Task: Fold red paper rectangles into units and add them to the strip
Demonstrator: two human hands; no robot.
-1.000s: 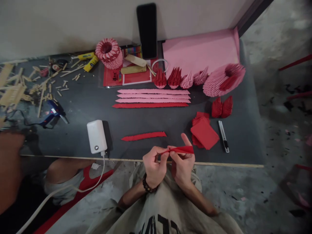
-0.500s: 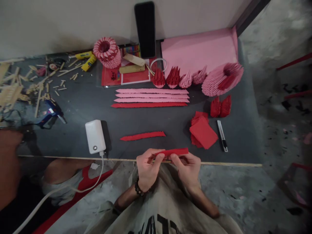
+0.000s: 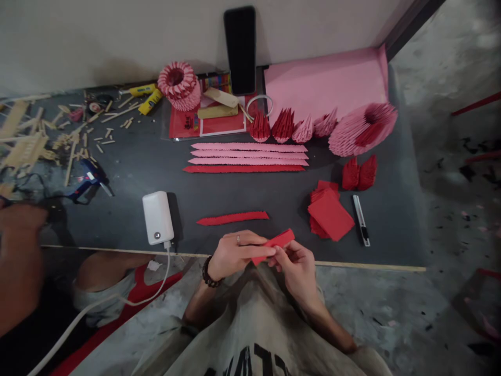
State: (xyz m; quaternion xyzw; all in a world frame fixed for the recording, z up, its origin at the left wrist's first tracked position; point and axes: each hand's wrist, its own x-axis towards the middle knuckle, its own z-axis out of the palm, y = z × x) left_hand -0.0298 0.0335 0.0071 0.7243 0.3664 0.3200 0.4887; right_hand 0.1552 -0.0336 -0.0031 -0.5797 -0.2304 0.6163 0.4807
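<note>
A folded red paper strip [image 3: 285,238] is held between my two hands at the table's front edge, tilted up to the right. My left hand [image 3: 237,254] lies over its left part with fingers stretched across it, a ring on one finger. My right hand [image 3: 296,265] pinches its lower right side between thumb and fingers. Just beyond lies a short red chain of folded paper [image 3: 233,218]. To the right sits a loose stack of red paper pieces [image 3: 331,213], with a box cutter [image 3: 360,220] beside it.
Long pink folded chains [image 3: 250,148] and a red one [image 3: 242,169] lie mid-table. Behind are a pink-red paper vase [image 3: 180,94], a phone [image 3: 240,49] and a pink paper cone piece [image 3: 362,130]. A white power bank [image 3: 157,218], glue gun [image 3: 90,180] and co-worker's arm [image 3: 19,250] are left.
The red strip has turned from nearly level to slanted. My left hand has shifted from pinching its edge to laying fingers across it. The co-worker's hand has come over the table at left.
</note>
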